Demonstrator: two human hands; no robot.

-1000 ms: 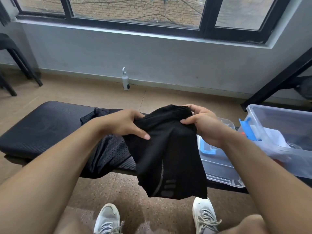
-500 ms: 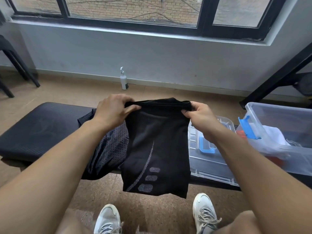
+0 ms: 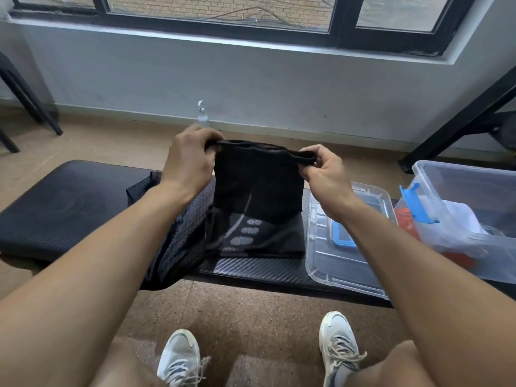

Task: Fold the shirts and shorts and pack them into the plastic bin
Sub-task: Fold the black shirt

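Folding the black shorts

Your left hand and right hand pinch the waistband; lay them flat, fold, then pack the bin at three o'clock.

Beside the clear glossy plastic bin, matt black cloth shorts drape over a ribbed, carbon-weave-textured bench.

Shorts on bench; lid right, bin beyond (rightmost).
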